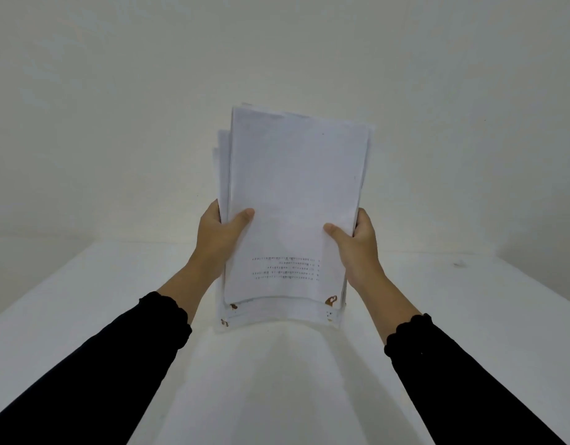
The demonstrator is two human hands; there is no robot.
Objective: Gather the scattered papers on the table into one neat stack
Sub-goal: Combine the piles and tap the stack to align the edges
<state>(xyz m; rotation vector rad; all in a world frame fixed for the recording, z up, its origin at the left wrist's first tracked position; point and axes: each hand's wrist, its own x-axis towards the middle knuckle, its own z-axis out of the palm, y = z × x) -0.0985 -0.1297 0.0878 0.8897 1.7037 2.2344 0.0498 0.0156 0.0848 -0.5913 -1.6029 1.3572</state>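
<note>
One stack of papers (293,203) stands upright, its lower edge down at the white counter (84,300), in front of a plain pale wall (116,91). The left hand (217,234) pinches the stack's left edge, thumb on the front sheet; the right hand (356,242) pinches its right edge likewise. Two black sleeves (100,364) reach in below the stack. Several sheets jut unevenly; brown stains mark the lower corners.

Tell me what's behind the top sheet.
Behind the top sheet, more sheets stick out unevenly along its left side and bottom edge, some with brown stains. The hands' fingers behind the stack are hidden, as is most of each covered sheet.
</note>
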